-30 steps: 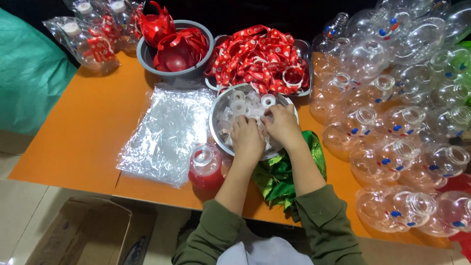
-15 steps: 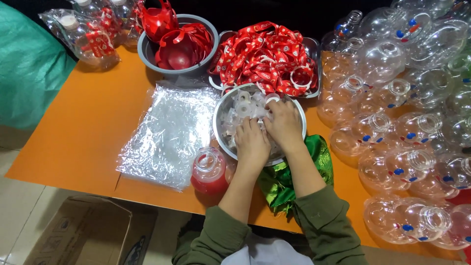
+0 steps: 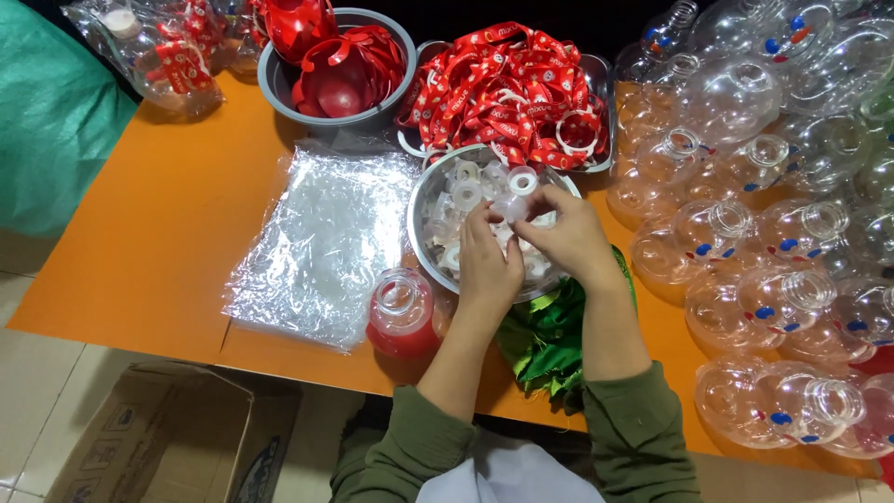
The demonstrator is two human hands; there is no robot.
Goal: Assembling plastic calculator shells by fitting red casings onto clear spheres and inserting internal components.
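Observation:
Both of my hands are over a metal bowl filled with small white plastic rings and caps. My left hand rests inside the bowl, its fingers curled among the pieces. My right hand pinches a small clear-white cap above the bowl's middle, and my left fingertips touch the same piece. A clear round container with a red base stands on the orange table, just left of my left wrist.
A pile of clear plastic bags lies left of the bowl. Behind are a grey bowl of red parts and a tray of red ribbons. Many clear globe containers crowd the right. Green material lies under my arms. A cardboard box sits on the floor.
My hands have lifted slightly from digging in the bowl and now hold a small cap together above it. The camera view has shifted a little.

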